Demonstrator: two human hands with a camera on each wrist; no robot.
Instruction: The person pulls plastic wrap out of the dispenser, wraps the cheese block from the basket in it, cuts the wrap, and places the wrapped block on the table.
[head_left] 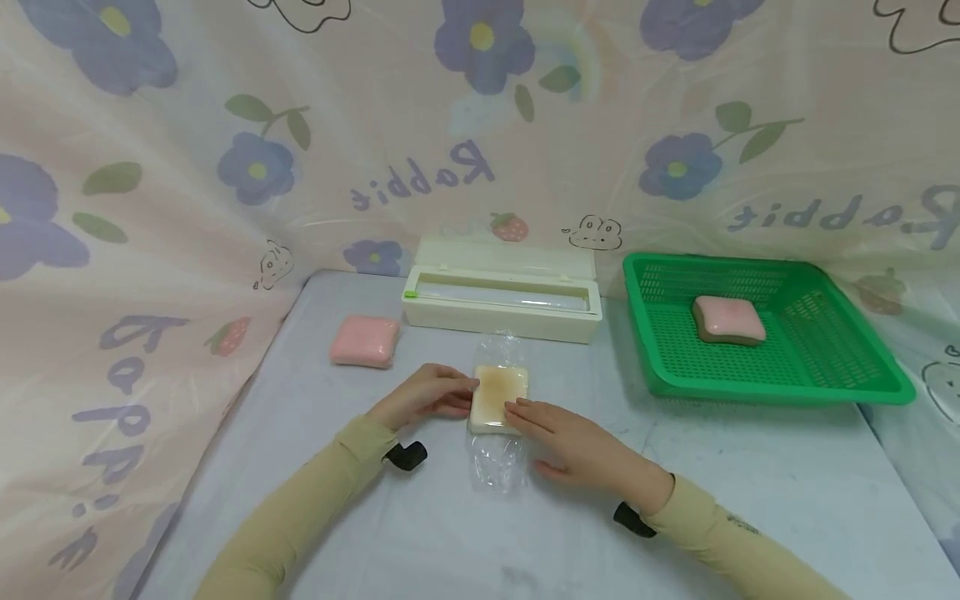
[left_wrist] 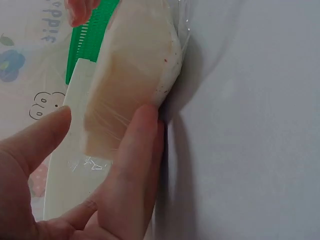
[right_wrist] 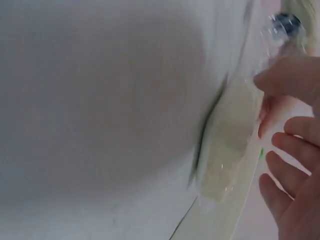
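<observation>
A cream, toast-shaped block (head_left: 497,396) with a browned middle lies on the table, wrapped in clear plastic film (head_left: 497,463) that sticks out at its near and far ends. My left hand (head_left: 431,390) is at the block's left side. In the left wrist view its straight fingers (left_wrist: 132,165) touch the block's side, while the thumb stands apart. On the right, my right hand (head_left: 577,442) reaches over the block's edge with its fingertips at the top face. Its fingers look loosely bent in the right wrist view, around nothing.
Behind the block stands a white film dispenser box (head_left: 502,322) with its lid up and a roll inside. A pink block (head_left: 365,340), apparently wrapped, lies at left. At right, a green basket (head_left: 772,390) holds a pink-topped brown block (head_left: 729,318). Patterned cloth (head_left: 420,100) hangs behind.
</observation>
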